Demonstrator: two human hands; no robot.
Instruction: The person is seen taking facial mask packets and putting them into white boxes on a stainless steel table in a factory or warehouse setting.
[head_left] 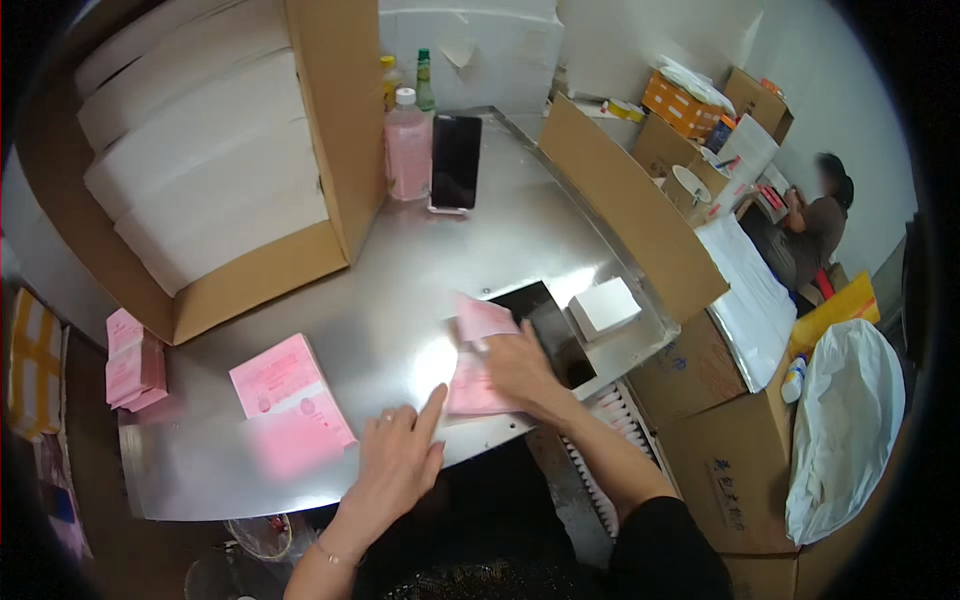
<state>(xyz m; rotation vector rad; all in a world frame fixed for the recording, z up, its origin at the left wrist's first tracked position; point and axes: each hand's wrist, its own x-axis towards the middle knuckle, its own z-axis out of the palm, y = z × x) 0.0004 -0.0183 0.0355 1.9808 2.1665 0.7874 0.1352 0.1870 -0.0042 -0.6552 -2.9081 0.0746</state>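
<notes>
My right hand: it (518,372) is over the pink paper (473,388), with my fingers bent near the top part. It is blurry, so I cannot tell if my fingers pinch it or just press it.
My left hand: it (400,455) is open and holds nothing. My pointing finger sticks out to the left edge of the paper. I cannot tell if it touches.
Pink paper: it lies in front of me, near the edge of the shiny metal table (390,290). One part is tipped up, and I cannot tell if it is one piece or two.
Square hole: the dark hole (560,345) is just past my right hand.
White box: a little white box (604,308) sits to the right of the hole.
Pink stack: a stack (280,370) lies to the left, well apart from my hands.
Big box: the brown box (335,130), far left, has white packs (215,170) in it.
Phone: the black phone (456,165) stands up beside a pink bottle (408,155).
</notes>
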